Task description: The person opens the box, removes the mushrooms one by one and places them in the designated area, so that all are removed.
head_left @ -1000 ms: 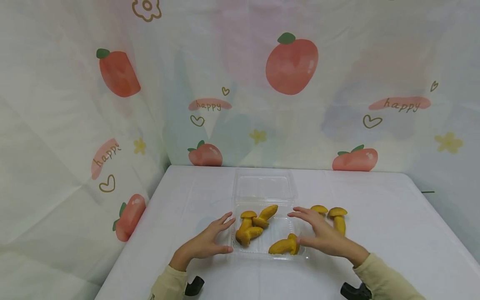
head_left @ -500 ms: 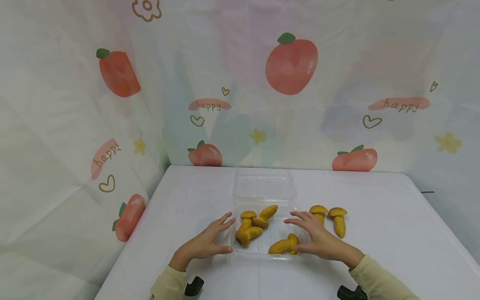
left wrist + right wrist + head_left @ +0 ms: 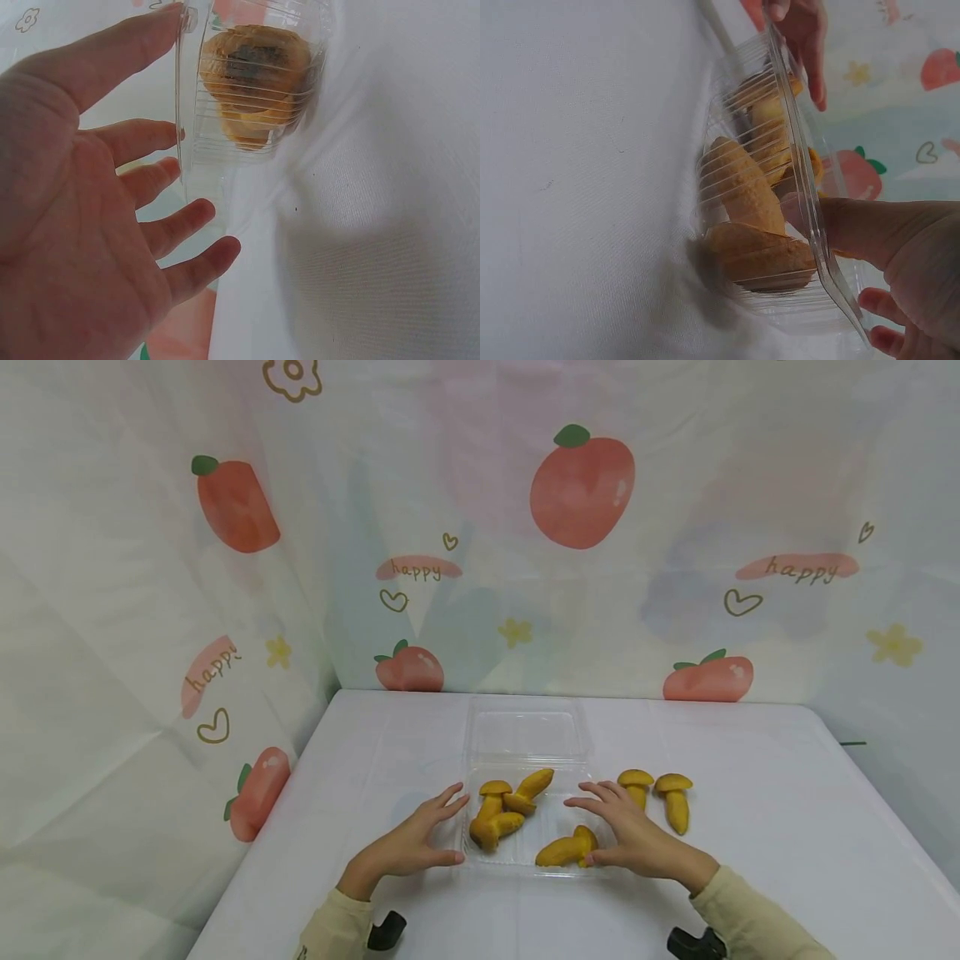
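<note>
A clear plastic clamshell box (image 3: 525,862) lies with its lid folded back. Inside are several yellow-brown mushrooms, some clustered at the left (image 3: 491,814) and a single mushroom (image 3: 566,847) at the front right. My left hand (image 3: 408,843) is beside the box's left wall, fingers spread; in the left wrist view its thumb and some fingertips are right at the rim (image 3: 180,97). My right hand (image 3: 645,839) is at the right side, fingers extended. Its thumb (image 3: 855,225) reaches over the rim, with the tip close to the front-right mushroom (image 3: 742,187).
Two more mushrooms stand out on the white table (image 3: 765,810) to the right of the box: one (image 3: 635,781) partly behind my right hand, another (image 3: 677,802) farther right. The lid (image 3: 528,731) lies toward the back. A fruit-printed cloth (image 3: 480,527) hangs behind the table.
My right hand has shifted left and slightly toward me along the box's right side, uncovering more of the two mushrooms outside. My left hand and the mushrooms in the box stay put.
</note>
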